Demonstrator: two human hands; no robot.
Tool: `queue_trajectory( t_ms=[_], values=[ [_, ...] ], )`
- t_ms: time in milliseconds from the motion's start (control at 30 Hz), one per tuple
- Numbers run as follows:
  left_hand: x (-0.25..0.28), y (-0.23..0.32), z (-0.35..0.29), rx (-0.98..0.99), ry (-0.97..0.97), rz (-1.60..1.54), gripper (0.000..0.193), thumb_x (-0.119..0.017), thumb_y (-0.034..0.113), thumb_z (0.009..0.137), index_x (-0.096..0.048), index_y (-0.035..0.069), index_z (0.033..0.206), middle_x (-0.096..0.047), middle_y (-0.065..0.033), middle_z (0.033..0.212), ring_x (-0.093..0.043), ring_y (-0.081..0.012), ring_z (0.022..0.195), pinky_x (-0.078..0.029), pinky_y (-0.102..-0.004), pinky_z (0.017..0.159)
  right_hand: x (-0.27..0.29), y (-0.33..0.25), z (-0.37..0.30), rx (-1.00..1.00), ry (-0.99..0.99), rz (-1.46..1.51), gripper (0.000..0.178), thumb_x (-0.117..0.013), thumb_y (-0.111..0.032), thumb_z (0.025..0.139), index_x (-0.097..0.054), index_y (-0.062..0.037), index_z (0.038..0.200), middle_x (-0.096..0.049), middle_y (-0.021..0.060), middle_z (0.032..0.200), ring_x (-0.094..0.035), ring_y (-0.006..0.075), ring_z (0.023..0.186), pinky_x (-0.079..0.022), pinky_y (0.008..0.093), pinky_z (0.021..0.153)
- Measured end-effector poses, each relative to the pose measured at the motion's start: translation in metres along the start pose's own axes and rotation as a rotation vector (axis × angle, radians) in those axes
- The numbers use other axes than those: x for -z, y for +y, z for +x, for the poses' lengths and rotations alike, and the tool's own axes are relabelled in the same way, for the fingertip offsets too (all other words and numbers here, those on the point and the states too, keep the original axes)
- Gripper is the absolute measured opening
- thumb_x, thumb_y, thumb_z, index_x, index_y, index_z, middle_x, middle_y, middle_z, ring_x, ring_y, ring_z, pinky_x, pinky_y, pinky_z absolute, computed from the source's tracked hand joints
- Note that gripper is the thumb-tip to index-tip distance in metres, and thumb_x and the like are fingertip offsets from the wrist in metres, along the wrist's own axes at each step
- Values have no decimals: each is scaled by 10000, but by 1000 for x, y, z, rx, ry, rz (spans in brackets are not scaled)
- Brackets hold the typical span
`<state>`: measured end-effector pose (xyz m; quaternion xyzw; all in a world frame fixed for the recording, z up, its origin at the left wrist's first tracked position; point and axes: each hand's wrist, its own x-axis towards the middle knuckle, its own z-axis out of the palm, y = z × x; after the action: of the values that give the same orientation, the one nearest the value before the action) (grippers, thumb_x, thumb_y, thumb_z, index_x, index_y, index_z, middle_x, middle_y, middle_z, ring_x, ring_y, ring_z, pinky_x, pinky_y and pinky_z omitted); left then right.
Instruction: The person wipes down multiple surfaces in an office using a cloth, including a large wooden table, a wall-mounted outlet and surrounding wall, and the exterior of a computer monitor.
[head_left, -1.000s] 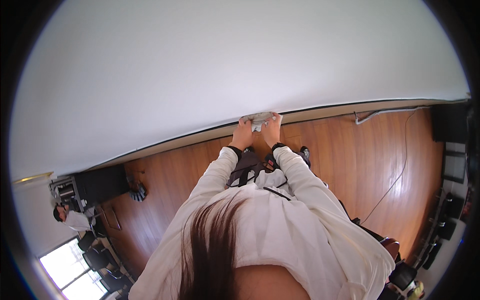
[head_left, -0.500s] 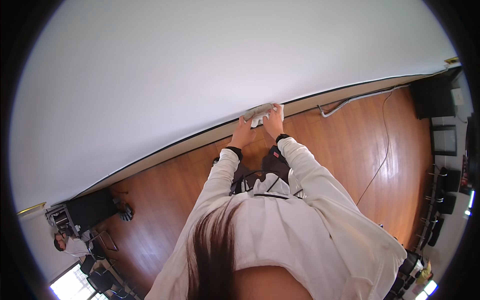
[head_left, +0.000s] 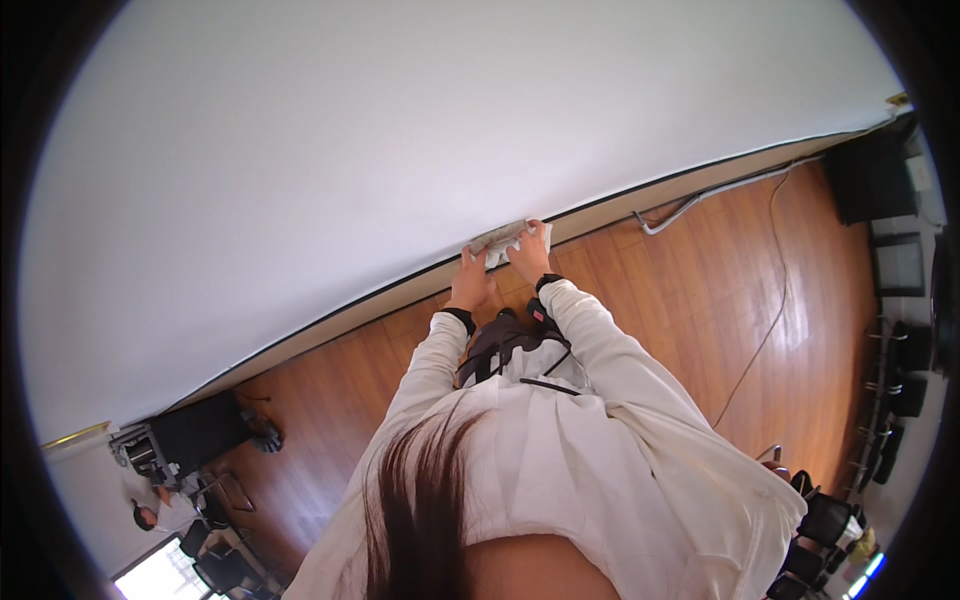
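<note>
My left hand (head_left: 470,283) and my right hand (head_left: 531,258) are side by side, both gripping a crumpled grey and white cloth (head_left: 497,240). They press it along the dark trim at the lower edge of a large white wall-like surface (head_left: 400,130). The left fingers hold the left end of the cloth. On its right part lie the right fingers, and a white fold hangs out beside them. Below the trim runs a beige strip (head_left: 600,220) down to the floor.
A grey pipe (head_left: 690,205) runs low along the wall at the right, near a thin cable (head_left: 785,260) on the wooden floor (head_left: 680,290). Black cabinets (head_left: 868,178) (head_left: 200,425) stand at either side. A person (head_left: 172,512) sits at the far left near chairs.
Both hands have shifted left along the trim, with the cloth still in them. The view has turned slightly, so the surroundings sit a little differently.
</note>
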<state>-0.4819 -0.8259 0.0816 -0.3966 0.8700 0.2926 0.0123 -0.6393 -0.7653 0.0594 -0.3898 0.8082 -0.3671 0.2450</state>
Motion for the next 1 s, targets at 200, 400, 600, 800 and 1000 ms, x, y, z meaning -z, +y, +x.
queue_trajectory(
  t_ms=[200, 400, 600, 800, 1000],
  values=[
    [-1, 24, 6, 19, -80, 10, 706, -644, 134, 727, -386, 116, 1384, -266, -266, 1412, -541, -463, 1089, -516, -501, 841, 16, 9, 9, -80, 7, 120, 362, -659, -150, 728, -635, 92, 995, -352, 269, 1329, -385, 408, 1249, -410, 401, 999],
    [-42, 93, 48, -45, -13, 9, 713, -640, 118, 720, -384, 117, 1385, -286, -248, 1409, -511, -446, 1130, -520, -504, 832, 75, 75, 44, 1, 75, 55, 327, -638, -106, 733, -617, 119, 971, -343, 292, 1332, -417, 434, 1214, -408, 413, 1003],
    [-100, 191, 102, -76, -30, 72, 747, -654, 149, 744, -346, 119, 1424, -263, -230, 1431, -499, -425, 1159, -517, -488, 857, 169, 151, 85, -28, 119, 71, 304, -626, -84, 757, -596, 113, 986, -349, 306, 1315, -364, 445, 1247, -383, 413, 1024],
    [-116, 243, 121, 153, -48, 81, 708, -676, 195, 749, -386, 82, 1384, -266, -194, 1433, -513, -381, 1152, -524, -485, 847, 198, 180, 103, -83, -74, 41, 297, -613, -139, 782, -632, 84, 977, -278, 384, 1380, -240, 482, 1325, -317, 427, 1082],
    [-100, 233, 110, 185, -28, 167, 717, -617, 153, 764, -340, 131, 1426, -252, -215, 1458, -510, -408, 1151, -524, -490, 844, 181, 165, 94, -36, -30, 21, 313, -630, -121, 765, -612, 101, 985, -320, 410, 1316, -207, 498, 1328, -309, 445, 1083]
  ],
)
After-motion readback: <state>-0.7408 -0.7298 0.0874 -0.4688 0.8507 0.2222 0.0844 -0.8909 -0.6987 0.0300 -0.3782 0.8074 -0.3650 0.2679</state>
